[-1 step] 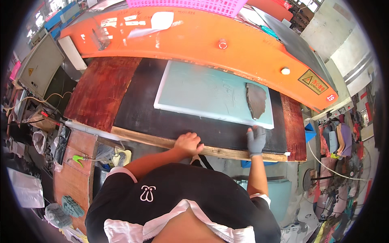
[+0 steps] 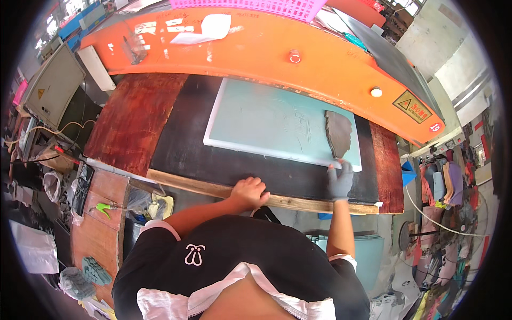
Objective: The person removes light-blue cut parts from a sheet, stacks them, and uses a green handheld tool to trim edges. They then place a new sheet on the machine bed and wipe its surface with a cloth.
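A pale blue-green sheet with a white edge [image 2: 266,114] lies flat on a black mat [image 2: 184,133]. Near its right end rests a flat, dark grey piece with a ragged edge [image 2: 338,133], its kind unclear. My right hand [image 2: 340,180], in a grey glove with bare fingertips, reaches to the sheet's near edge. Its fingers are apart, and the fingertips are close to the grey piece's near tip; whether they touch it I cannot tell. On the wooden strip [image 2: 298,202] along the front edge rests my left hand [image 2: 249,193], bare, fingers curled in.
An orange machine beam [image 2: 256,50] with a red button [image 2: 294,56] crosses behind the sheet. Reddish boards [image 2: 130,117] flank the mat. A pink basket [image 2: 256,8] stands on top. At left is a brown side table [image 2: 96,234]; a blue bin [image 2: 408,173] is at right.
My right hand has moved forward from the mat to the near edge of the sheet, close to the grey piece. My left hand stays on the wooden strip.
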`<act>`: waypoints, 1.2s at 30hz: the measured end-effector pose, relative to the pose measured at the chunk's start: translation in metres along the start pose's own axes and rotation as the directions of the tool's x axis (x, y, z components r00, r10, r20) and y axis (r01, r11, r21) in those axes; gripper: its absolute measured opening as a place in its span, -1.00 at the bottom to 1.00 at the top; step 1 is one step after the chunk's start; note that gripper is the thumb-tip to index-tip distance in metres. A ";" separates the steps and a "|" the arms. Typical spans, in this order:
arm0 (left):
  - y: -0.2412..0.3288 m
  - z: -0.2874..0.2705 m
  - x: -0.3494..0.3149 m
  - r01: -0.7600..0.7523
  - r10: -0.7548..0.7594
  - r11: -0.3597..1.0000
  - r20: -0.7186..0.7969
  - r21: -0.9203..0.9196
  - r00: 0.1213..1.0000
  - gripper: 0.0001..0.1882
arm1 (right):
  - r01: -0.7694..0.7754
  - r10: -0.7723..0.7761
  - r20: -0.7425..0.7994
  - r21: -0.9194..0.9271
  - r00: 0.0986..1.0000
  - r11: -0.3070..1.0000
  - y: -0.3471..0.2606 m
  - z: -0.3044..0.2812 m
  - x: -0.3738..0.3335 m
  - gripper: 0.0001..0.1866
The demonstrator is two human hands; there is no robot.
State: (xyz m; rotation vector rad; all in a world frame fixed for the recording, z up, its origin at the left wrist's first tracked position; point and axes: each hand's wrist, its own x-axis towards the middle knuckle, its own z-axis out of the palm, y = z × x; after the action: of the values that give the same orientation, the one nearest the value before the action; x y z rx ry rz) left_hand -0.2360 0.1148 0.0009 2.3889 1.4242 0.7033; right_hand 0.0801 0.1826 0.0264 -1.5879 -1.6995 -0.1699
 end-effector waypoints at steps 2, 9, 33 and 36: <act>0.011 0.002 -0.028 -0.048 0.045 0.997 -0.049 -0.061 0.998 -0.80 | -0.021 0.027 0.044 -0.135 0.999 0.991 0.001 -0.001 0.011 -0.50; 0.016 -0.021 -0.059 -0.105 0.115 0.977 0.044 -0.184 0.992 -0.73 | -0.330 0.504 0.345 -0.453 0.792 0.828 -0.004 -0.004 0.025 -0.04; 0.008 -0.025 -0.099 0.154 -0.141 0.986 -0.168 0.066 0.976 -0.31 | -0.366 0.371 0.168 -0.061 0.913 0.928 0.134 -0.147 -0.053 -0.35; -0.015 -0.039 -0.115 0.570 -0.566 0.815 -0.349 -0.104 0.747 -0.32 | -0.542 0.731 0.117 -0.594 0.673 0.594 0.134 -0.164 -0.079 -0.24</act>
State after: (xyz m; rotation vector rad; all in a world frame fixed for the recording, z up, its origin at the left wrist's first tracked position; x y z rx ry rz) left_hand -0.3136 0.0204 -0.0035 1.7001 2.1703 0.9903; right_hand 0.2651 0.0522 0.0357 -2.7089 -1.2255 0.0523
